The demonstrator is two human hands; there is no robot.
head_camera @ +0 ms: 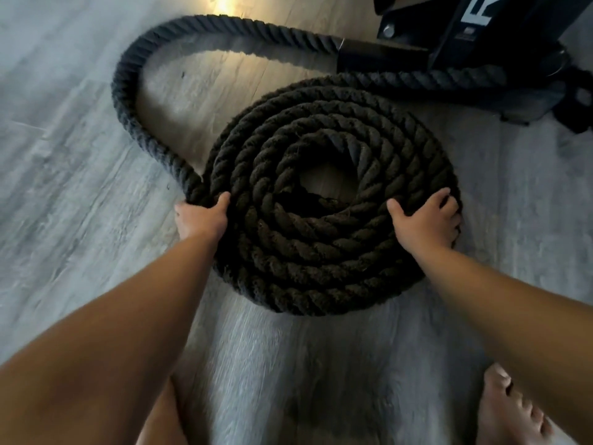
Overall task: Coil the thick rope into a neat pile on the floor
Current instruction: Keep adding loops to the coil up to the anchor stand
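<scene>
A grey wood-plank floor fills the view, with a warm glare of light at the top edge. A black metal frame stands at the upper right, showing a bolt and part of a white letter. 1 bare foot rests at the lower right.

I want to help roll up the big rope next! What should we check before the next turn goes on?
1. Coil flat on the floor: ok.
2. Turns packed snug, no big gaps: ok.
3. Left hand grip where the loose rope joins the coil: ok.
4. Right hand steadying the coil's right edge: ok.
5. Loose rope free of kinks: ok, one smooth bend.
6. Far end free of the black machine: cannot tell, it runs up against the base.
7. Bare foot clear of the coil: ok.
</scene>
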